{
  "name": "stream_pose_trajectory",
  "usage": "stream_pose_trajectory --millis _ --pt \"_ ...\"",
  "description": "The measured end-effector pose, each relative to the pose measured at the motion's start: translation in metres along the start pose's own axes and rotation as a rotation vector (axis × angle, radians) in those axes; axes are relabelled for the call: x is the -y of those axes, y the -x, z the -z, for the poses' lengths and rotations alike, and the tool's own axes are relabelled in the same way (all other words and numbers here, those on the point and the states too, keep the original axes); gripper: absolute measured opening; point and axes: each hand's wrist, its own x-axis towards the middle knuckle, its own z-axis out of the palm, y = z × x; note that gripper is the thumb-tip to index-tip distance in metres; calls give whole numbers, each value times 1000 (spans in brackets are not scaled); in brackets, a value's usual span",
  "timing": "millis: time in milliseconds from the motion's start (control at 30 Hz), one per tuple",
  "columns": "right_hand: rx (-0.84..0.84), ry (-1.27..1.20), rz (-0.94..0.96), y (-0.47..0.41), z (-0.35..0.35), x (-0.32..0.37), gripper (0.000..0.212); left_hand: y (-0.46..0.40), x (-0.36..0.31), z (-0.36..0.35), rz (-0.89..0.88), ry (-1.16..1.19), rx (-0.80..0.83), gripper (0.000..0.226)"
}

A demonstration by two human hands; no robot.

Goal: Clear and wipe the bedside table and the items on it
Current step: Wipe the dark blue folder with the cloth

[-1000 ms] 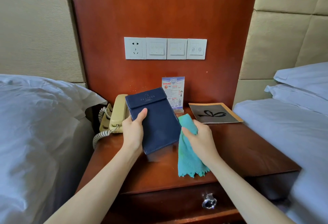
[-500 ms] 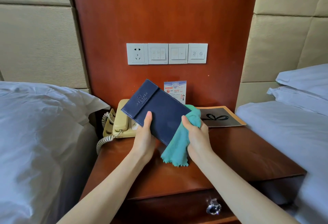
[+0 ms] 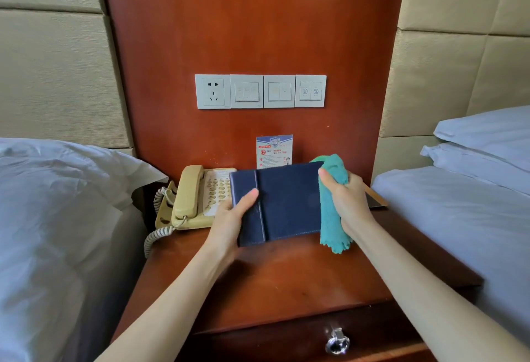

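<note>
A dark blue folder (image 3: 286,204) is held sideways above the wooden bedside table (image 3: 286,281). My left hand (image 3: 232,218) grips its left end, thumb on the front. My right hand (image 3: 347,201) grips a teal cloth (image 3: 332,226) bunched against the folder's right edge, with the cloth's tail hanging down. A beige corded telephone (image 3: 198,198) sits at the table's back left. A small printed card (image 3: 274,150) stands against the back panel. A dark card with a tan border (image 3: 375,199) lies at the back right, mostly hidden behind my right hand.
Beds with white linen flank the table on the left (image 3: 57,232) and right (image 3: 464,212). A socket and switch panel (image 3: 260,91) is on the wooden wall panel above. A drawer with a crystal knob (image 3: 337,343) is below the tabletop.
The folder has turned from tilted upright to lying sideways, flap end to the left. My right hand with the cloth has moved up to the folder's right edge.
</note>
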Motion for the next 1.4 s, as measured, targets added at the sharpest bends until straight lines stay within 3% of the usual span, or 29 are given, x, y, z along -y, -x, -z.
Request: stream_pose_trajectory --millis 267,633,800,1033,1233,1333,1400 --pt "8 -169 -240 23 -12 -23 22 4 2 5 -85 -48 -173 36" --pt "-175 -534 -385 47 -45 -17 15 2 5 5 -117 85 -278 40" --pt "-170 -611 -432 53 -55 -20 15 1 7 6 -142 64 -299 23" --pt "-72 -736 -456 65 -70 -26 18 -2 9 3 -194 107 -344 16" --pt "113 -481 -376 81 -93 -40 28 -1 3 5 -219 123 -383 15" --pt "32 -429 -267 64 -78 -34 8 2 2 6 -294 89 -380 12" --pt "-68 -386 -249 50 -62 -26 11 3 2 2 -309 65 -330 11"
